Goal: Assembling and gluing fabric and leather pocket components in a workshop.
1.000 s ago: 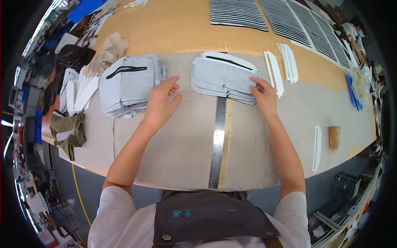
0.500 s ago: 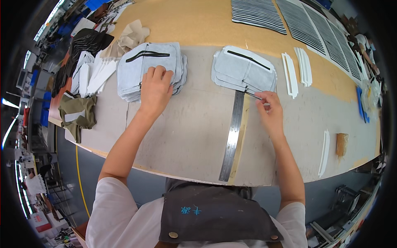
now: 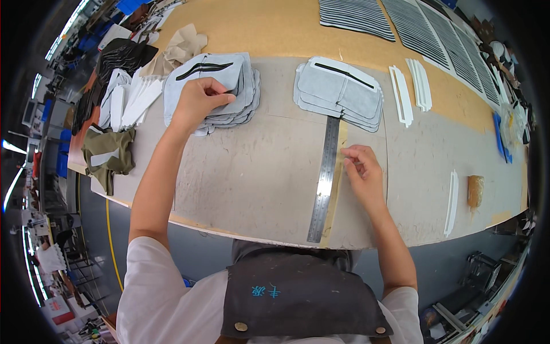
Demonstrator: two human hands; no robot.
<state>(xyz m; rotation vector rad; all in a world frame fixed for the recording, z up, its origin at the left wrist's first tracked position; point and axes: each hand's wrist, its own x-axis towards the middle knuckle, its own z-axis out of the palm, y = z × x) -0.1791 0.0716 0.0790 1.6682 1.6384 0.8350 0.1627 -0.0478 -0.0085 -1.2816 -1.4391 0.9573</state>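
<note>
On the left lies a stack of light grey fabric panels (image 3: pixel 243 106), the top one with a black slit. My left hand (image 3: pixel 200 102) is over this stack, thumb and fingers closed on the top grey panel (image 3: pixel 192 64) near its lower right edge, which looks slightly raised. A smaller stack of grey panels (image 3: pixel 321 92) sits right of centre, its top panel bearing a white strip around a black slit. Below it a steel ruler (image 3: pixel 325 178) points toward me. My right hand (image 3: pixel 364 172) hovers just right of the ruler, fingers curled together; what they hold, if anything, is unclear.
White strips (image 3: pixel 421 86) lie right of the smaller stack, another white strip (image 3: pixel 451 203) beside a brown block (image 3: pixel 475 191). Olive fabric (image 3: pixel 109 152), white pieces (image 3: pixel 137 100) and dark pieces (image 3: pixel 123 57) crowd the left. Striped sheets (image 3: pixel 355 17) lie at the back.
My right hand has drawn back toward me from the smaller stack's lower edge, where it held a thin dark tool. My left hand has moved up and left on its stack, shifting the top panel.
</note>
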